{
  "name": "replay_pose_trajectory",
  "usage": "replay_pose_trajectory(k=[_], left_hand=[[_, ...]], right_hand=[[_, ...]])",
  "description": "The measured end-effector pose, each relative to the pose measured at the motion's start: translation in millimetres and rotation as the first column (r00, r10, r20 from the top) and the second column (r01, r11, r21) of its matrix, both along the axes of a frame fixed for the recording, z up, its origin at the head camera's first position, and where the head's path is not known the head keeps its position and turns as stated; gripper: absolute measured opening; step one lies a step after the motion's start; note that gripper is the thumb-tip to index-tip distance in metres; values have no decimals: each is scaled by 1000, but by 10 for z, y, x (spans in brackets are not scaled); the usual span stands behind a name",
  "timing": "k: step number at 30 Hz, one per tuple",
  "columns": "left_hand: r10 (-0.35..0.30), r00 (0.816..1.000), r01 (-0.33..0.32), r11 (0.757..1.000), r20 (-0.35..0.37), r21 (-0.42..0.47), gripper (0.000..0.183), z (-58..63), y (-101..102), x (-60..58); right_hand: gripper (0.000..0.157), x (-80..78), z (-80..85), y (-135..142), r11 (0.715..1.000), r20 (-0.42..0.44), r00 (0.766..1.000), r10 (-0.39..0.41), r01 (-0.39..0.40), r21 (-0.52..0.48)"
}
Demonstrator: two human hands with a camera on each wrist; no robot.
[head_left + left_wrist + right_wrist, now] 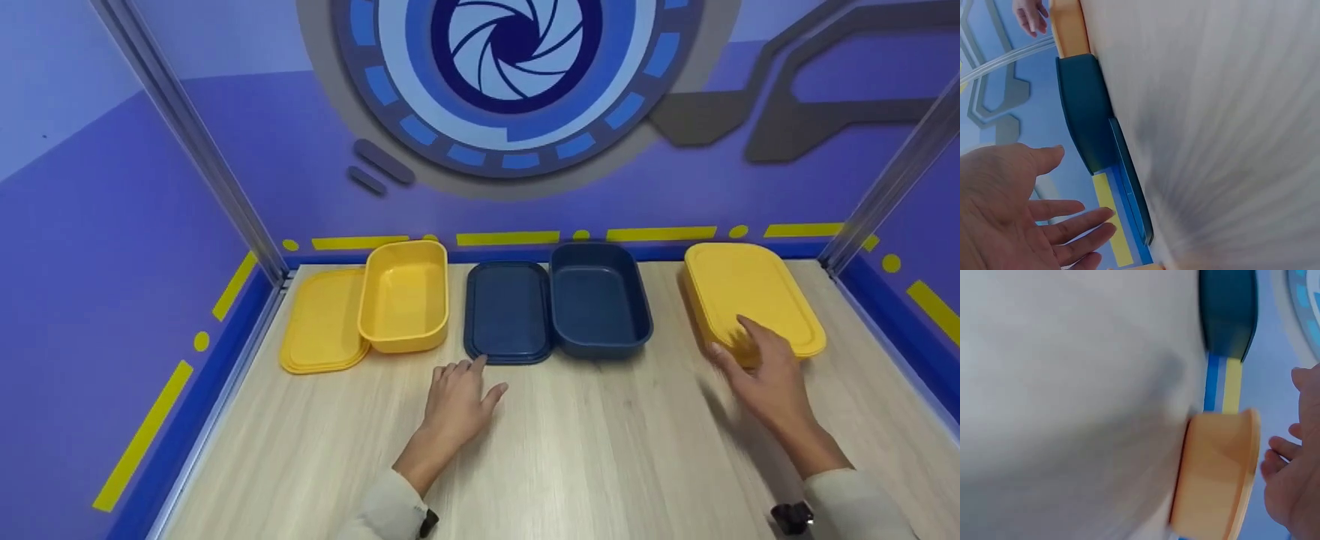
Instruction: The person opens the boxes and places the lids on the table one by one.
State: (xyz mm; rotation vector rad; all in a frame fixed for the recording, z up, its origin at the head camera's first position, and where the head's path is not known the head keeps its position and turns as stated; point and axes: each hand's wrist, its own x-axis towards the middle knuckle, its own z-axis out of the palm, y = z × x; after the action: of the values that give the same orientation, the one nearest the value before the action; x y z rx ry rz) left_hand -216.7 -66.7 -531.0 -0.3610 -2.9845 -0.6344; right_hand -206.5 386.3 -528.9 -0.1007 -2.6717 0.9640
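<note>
Near the front edge of a flat dark blue lid point(508, 313), my left hand point(456, 401) hovers with its fingers loosely spread; in the left wrist view the palm and fingers point(1086, 233) hold nothing. My right hand point(772, 379) is at the front of a yellow lidded box point(750, 292) on the right, its fingers extended over the near edge. In the right wrist view the same hand point(1303, 467) shows apart from the box's wall point(1213, 472). Beside the blue lid stands an uncovered dark blue box point(600, 300).
Left of the blue lid, an uncovered yellow box point(405, 296) overlaps the edge of a flat yellow lid point(322, 322). All stand along the back of a wooden table point(570, 450). A printed back wall point(262, 150) and side panels with metal posts enclose it.
</note>
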Motion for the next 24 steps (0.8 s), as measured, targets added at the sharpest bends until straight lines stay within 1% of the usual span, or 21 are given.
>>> replay_pose_trajectory(k=[2,4,7,9,11,13,18,21,24], left_hand=[[-6,1000,6,1000,4,29,58,-25,-5,33],[-11,1000,11,999,15,46,57,-60,-4,56],[-16,999,14,998,31,65,56,-109,0,80],[-22,999,20,997,35,70,57,-124,7,87],[-31,999,29,997,32,76,57,-117,18,95],[-39,999,37,997,29,71,57,-101,27,103],[-45,998,42,997,48,68,57,-68,46,149],[-50,997,45,996,57,71,58,-60,55,177],[-52,996,46,996,73,73,58,-53,61,193]], right_hand=[[74,-22,-25,96,1000,-56,998,-20,21,17],[77,-59,-57,190,999,-60,997,-44,45,24],[87,-122,-131,325,995,4,998,-69,69,67],[91,-156,-178,403,992,50,996,-73,67,107],[94,-184,-208,474,987,83,994,-69,56,154],[95,-210,-211,526,981,94,994,-49,30,193],[103,-271,-160,562,962,151,988,20,-60,265],[109,-297,-123,534,952,211,977,26,-89,293],[112,-304,-77,494,947,250,968,17,-96,306]])
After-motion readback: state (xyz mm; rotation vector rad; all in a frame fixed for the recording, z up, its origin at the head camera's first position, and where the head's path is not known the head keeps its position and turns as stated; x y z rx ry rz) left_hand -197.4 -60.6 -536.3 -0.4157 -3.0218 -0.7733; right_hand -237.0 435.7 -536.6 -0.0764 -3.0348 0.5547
